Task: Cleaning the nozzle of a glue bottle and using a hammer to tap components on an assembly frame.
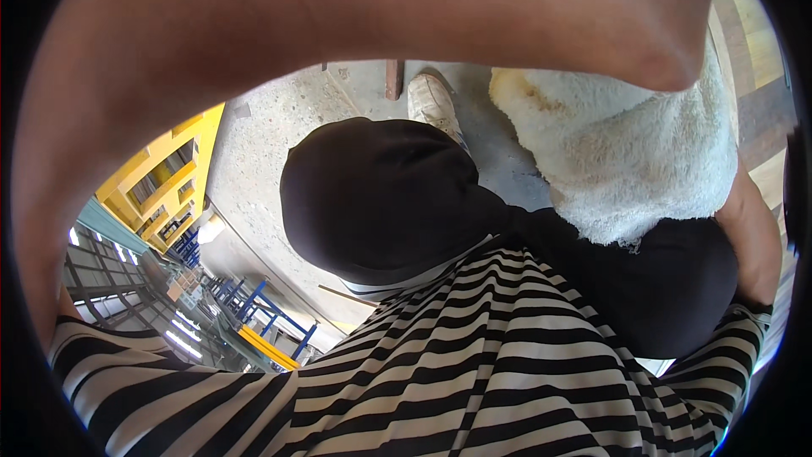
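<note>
My left forearm (381,8) sweeps close across the whole top of the view, from the lower left to the upper right. Its wrist end is above a pale, frayed terry cloth (634,152) with a brown stain near one edge. The fingers of my left hand are hidden. At the right, my right forearm (753,237) reaches up from a striped sleeve and passes behind the cloth. That cloth covers my right hand, so I cannot see what it touches. The cloth's lower edge rests against my dark-trousered right leg (677,288).
My bent left leg (381,195) fills the middle, with a light shoe (433,101) on the grey floor (271,161). A brown post (394,80) stands near the shoe. Wood-patterned boards (753,59) lie at the right. Yellow framing (165,178) and blue racks (266,313) are at the left.
</note>
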A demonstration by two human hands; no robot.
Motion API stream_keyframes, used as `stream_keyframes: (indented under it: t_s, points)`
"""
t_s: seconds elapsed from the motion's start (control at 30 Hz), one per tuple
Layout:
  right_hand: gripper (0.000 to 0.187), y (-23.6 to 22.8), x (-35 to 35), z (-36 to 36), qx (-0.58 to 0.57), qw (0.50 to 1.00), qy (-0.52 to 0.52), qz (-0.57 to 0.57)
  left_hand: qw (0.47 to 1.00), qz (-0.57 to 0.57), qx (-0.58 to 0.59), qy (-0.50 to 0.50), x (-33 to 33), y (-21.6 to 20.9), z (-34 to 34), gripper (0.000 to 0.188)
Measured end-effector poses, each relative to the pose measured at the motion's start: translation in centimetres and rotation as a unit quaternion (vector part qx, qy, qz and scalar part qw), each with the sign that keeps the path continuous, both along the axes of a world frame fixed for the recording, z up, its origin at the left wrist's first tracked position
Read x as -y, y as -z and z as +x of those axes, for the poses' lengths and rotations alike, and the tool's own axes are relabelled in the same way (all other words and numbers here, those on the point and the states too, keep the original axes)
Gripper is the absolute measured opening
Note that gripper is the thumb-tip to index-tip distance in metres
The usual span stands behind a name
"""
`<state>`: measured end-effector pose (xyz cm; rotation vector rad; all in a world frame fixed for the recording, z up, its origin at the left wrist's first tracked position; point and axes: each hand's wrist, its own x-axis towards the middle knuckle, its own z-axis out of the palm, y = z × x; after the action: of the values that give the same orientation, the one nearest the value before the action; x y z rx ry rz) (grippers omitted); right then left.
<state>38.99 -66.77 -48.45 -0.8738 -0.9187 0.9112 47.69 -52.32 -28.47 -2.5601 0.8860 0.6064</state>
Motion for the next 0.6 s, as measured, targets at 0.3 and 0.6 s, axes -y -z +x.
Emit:
stream_keyframes:
  t_s: [0.3,0.6]
  points:
    - [0.029,0.2,1.4,-0.3,0.039,0.998,0.027,-0.049,0.997,0.016,-0.066,-0.021,0.5,0.8,0.8,0.008]
    - [0.023,-2.7,2.5,2.9,0.139,0.983,0.08,-0.094,0.977,-0.165,0.071,0.114,-1.5,1.6,0.3,0.012]
